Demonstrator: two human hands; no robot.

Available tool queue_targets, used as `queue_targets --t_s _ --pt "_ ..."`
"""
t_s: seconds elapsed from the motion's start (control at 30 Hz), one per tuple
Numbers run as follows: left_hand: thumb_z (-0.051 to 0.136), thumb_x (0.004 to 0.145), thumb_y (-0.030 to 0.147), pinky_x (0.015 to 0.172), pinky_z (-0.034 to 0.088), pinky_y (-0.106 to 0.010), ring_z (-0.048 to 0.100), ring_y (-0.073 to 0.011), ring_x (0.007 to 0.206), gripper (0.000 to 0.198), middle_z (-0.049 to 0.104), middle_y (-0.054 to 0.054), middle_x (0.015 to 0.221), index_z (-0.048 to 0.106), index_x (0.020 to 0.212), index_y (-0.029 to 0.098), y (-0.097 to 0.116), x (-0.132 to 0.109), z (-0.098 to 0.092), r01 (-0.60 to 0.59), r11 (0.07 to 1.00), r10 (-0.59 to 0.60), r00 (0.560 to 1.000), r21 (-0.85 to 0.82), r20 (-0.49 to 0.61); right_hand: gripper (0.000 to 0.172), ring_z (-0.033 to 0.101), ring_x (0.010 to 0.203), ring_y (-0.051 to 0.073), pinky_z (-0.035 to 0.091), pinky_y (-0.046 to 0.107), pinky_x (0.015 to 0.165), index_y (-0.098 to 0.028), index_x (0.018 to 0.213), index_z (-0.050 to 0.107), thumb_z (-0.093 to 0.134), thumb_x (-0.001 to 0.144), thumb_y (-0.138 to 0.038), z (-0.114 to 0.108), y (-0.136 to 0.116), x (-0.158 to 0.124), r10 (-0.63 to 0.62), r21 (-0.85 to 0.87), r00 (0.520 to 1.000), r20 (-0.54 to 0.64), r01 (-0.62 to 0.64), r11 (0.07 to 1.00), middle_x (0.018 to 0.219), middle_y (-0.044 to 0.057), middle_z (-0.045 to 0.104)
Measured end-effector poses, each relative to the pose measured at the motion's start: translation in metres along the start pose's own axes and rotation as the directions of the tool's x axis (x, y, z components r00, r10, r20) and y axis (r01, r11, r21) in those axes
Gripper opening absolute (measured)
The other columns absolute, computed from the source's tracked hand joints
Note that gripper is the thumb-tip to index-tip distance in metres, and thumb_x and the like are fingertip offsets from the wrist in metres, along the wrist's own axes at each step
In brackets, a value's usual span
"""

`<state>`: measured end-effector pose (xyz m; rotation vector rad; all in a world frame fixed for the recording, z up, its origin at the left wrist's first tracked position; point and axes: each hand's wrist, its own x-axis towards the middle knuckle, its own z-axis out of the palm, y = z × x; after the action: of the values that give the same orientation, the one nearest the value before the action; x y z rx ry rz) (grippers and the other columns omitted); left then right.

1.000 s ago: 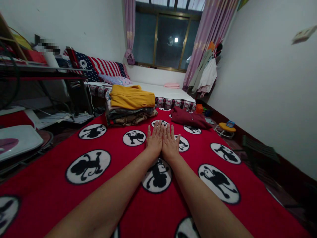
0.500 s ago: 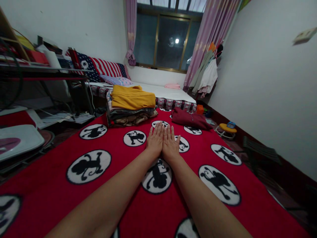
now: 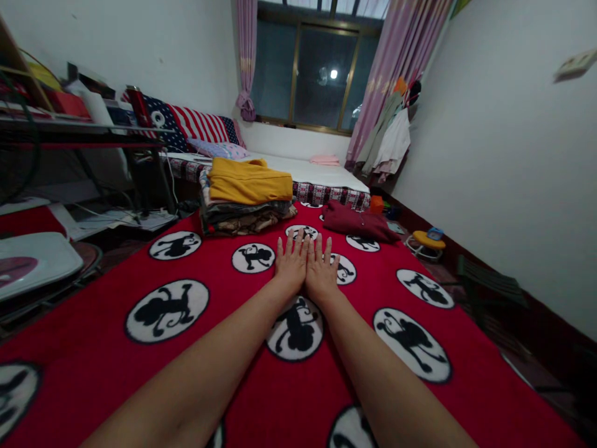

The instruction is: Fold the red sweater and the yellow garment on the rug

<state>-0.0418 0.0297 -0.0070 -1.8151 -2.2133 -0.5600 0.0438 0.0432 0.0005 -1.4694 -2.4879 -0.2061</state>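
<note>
Both arms reach forward over a red blanket (image 3: 261,398) printed with black monkey figures in white ovals. Palm down on it lies my left hand (image 3: 291,267), flat, its fingers stretched out and slightly spread. My right hand (image 3: 321,270) rests right beside it in the same way, the two touching along their inner edges. Neither holds anything. Beyond my left hand stands a stack of folded clothes (image 3: 247,214) with a yellow garment (image 3: 252,182) on top. Past my right hand is a folded dark red garment (image 3: 357,223), lying flat on the blanket.
A bed (image 3: 326,173) runs below the window at the back. On the left are a cluttered desk (image 3: 93,134) and a white chair (image 3: 41,252). To the right stand a yellow-topped stool (image 3: 428,240) and a dark folding stool (image 3: 492,281). Clothes (image 3: 389,146) hang by the curtain.
The fingers of both hands have spread a little wider apart. The hands stay in the same place on the blanket, and the clothes have not moved.
</note>
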Motion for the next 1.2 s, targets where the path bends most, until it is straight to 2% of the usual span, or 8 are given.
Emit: queue_targets --t_s 0.3,0.43,0.53,0.63,0.73,0.9,1.03,1.2 --pt "0.037 0.095 0.027 0.117 0.002 -0.057 -0.003 -0.0322 0.148 0.059 0.007 -0.006 0.161 0.025 0.153 0.022 -0.002 -0.002 -0.010 0.029 1.000 -0.028 0.994 -0.005 0.108 0.062 -0.009 0.147 0.032 0.016 0.064 0.112 -0.019 0.154 0.007 0.028 0.096 -0.023 0.005 0.002 0.002 0.010 0.032 1.000 0.025 -0.011 0.999 0.161 0.008 -0.007" --pt "0.041 0.094 0.034 0.116 0.002 -0.060 -0.002 -0.0333 0.148 0.061 0.007 -0.008 0.161 0.025 0.152 0.025 -0.009 -0.003 -0.006 0.041 0.999 -0.038 0.995 -0.029 0.095 0.062 -0.007 0.147 0.035 0.016 0.064 0.111 -0.022 0.154 0.008 0.030 0.097 -0.028 0.003 0.002 0.002 0.026 0.102 0.997 0.069 -0.033 0.994 0.162 0.008 -0.005" --pt "0.043 0.093 0.043 0.115 0.001 -0.061 -0.001 -0.0347 0.147 0.064 0.007 -0.011 0.161 0.026 0.152 0.025 -0.014 -0.004 -0.001 0.085 0.995 -0.082 0.994 -0.043 0.069 0.063 -0.005 0.147 0.035 0.016 0.064 0.111 -0.022 0.155 0.010 0.032 0.096 -0.029 0.004 0.003 0.002 0.054 0.149 0.997 0.060 -0.063 0.987 0.162 0.010 -0.003" --pt "0.044 0.091 0.053 0.113 -0.002 -0.063 -0.005 -0.0355 0.147 0.071 0.004 -0.012 0.161 0.024 0.152 0.024 -0.015 -0.003 0.000 0.134 0.989 -0.134 0.991 -0.054 0.015 0.067 -0.005 0.147 0.035 0.015 0.065 0.111 -0.019 0.155 0.010 0.037 0.094 -0.029 0.006 0.005 0.003 0.154 0.168 0.988 0.007 -0.153 0.974 0.161 0.013 -0.003" --pt "0.046 0.089 0.058 0.113 -0.003 -0.063 -0.009 -0.0354 0.147 0.078 -0.003 -0.013 0.161 0.019 0.154 0.023 -0.013 -0.001 -0.001 0.189 0.979 -0.194 0.979 -0.073 -0.070 0.078 -0.009 0.146 0.037 0.014 0.066 0.110 -0.013 0.154 0.009 0.047 0.090 -0.037 0.008 0.010 0.007 0.282 0.190 0.952 -0.120 -0.257 0.948 0.160 0.017 -0.008" --pt "0.045 0.090 0.054 0.114 -0.002 -0.062 -0.011 -0.0338 0.147 0.080 -0.007 -0.012 0.161 0.010 0.155 0.023 -0.010 0.002 -0.001 0.244 0.968 -0.250 0.960 -0.066 -0.128 0.088 -0.016 0.145 0.035 0.015 0.069 0.108 -0.012 0.154 0.003 0.050 0.088 -0.048 0.015 0.014 0.014 0.340 0.241 0.897 -0.281 -0.277 0.930 0.160 0.019 -0.009" --pt "0.046 0.092 0.050 0.114 0.000 -0.062 -0.010 -0.0344 0.147 0.080 -0.007 -0.014 0.161 0.008 0.155 0.020 -0.010 0.003 -0.001 0.251 0.966 -0.257 0.958 -0.062 -0.127 0.086 -0.016 0.145 0.035 0.016 0.069 0.107 -0.012 0.154 0.004 0.047 0.089 -0.048 0.016 0.013 0.014 0.345 0.267 0.891 -0.295 -0.269 0.925 0.160 0.019 -0.007" --pt "0.045 0.092 0.047 0.114 0.002 -0.062 -0.010 -0.0354 0.146 0.078 -0.008 -0.014 0.161 0.007 0.155 0.019 -0.010 0.003 -0.003 0.280 0.954 -0.291 0.951 -0.108 -0.107 0.083 -0.011 0.146 0.036 0.013 0.068 0.110 -0.012 0.154 0.007 0.046 0.090 -0.047 0.013 0.011 0.012 0.364 0.304 0.903 -0.227 -0.289 0.908 0.160 0.018 -0.007"
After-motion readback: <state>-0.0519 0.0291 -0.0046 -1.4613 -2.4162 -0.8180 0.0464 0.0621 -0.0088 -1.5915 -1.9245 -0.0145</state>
